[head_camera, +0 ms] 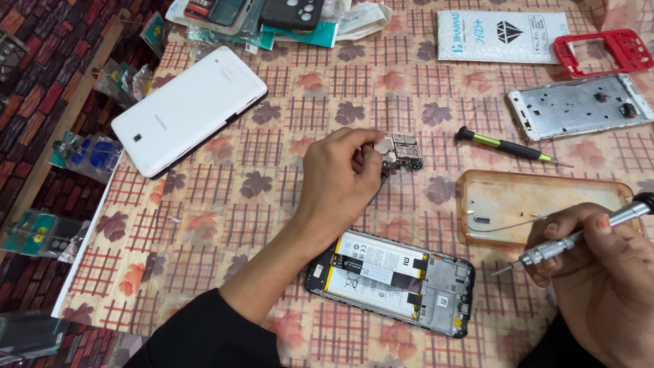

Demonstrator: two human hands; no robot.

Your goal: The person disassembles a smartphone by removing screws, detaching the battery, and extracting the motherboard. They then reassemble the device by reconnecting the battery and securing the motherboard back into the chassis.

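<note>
My left hand (338, 178) holds a small metal circuit board (400, 150) by its edge, just above the patterned tablecloth. Below it lies an opened phone (392, 281) with its white battery and flat cables exposed. My right hand (593, 272) at the lower right grips a silver precision screwdriver (572, 240), its tip pointing left toward the phone. Beside that hand sits a clear orange-tinted phone case (518, 204) with a small part and a thin wire inside.
A white tablet (187, 109) lies face down at the upper left. A green-handled screwdriver (507, 146), a silver phone frame (579, 105), a red phone frame (603, 51) and a white packet (501, 35) lie along the far right. Phone cases are piled at the top. The table edge (85, 238) runs down the left.
</note>
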